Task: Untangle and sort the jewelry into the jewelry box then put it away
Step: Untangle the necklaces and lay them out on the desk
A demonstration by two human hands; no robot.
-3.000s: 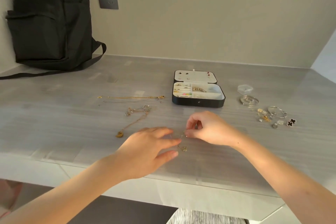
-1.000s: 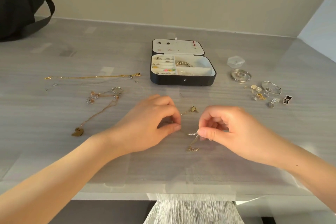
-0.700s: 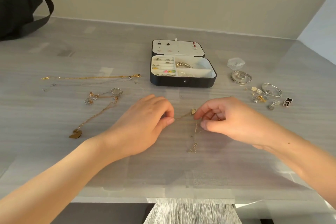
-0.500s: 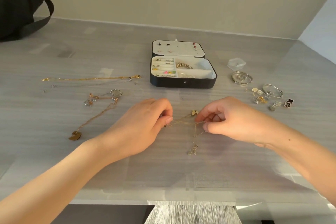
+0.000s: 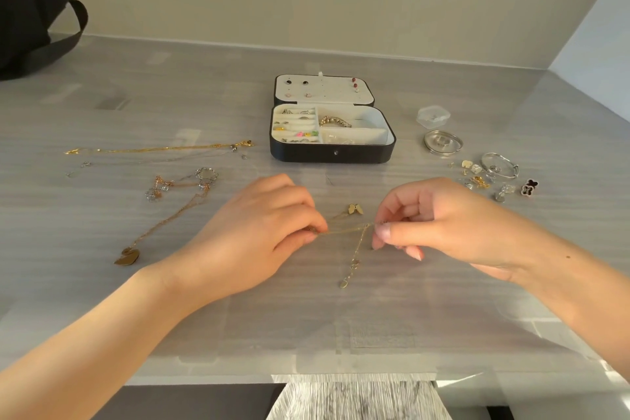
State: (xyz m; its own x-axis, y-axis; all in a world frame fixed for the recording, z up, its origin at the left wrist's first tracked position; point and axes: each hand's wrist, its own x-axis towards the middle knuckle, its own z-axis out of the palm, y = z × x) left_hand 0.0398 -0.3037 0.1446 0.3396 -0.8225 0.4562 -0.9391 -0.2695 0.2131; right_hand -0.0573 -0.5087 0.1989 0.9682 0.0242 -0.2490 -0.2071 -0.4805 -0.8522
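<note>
- Pulling a thin gold chain [image 5: 347, 228] taut between both hands just above the worktop [image 5: 341, 327], the person is in the middle of the untangling step; a loose end with small charms [image 5: 353, 264] hangs down from the strand toward the worktop, and a small gold butterfly charm [image 5: 354, 209] lies just behind it.
- The left hand [image 5: 252, 239] has its fingers pressed together, pinching the chain's left end; the right hand [image 5: 439, 218] pinches the right end between thumb and forefinger, the other fingers curled in.
- To the left, well apart from the hands, a chain with a heart pendant [image 5: 128, 256] runs up into a knot of silver and rose pieces [image 5: 180, 182]; these look still tangled and unsorted.
- Farther left, a long gold necklace [image 5: 160, 149] lies stretched straight, seemingly freed but not yet boxed.
- To the right, a scatter of small earrings and charms [image 5: 491, 182], a silver bangle [image 5: 499, 165], a round metal dish [image 5: 443, 142] and a little clear case [image 5: 433, 116] wait outside the box.
- Farthest, the jewelry box [image 5: 332, 150] stands open, its lid holding stud earrings and its compartments already holding rings, coloured bits and a gold bracelet [image 5: 335, 121].
- Judged from this, sorting is partly done; the held chain, the left pieces and the right scatter remain, then closing the box and putting it away.
</note>
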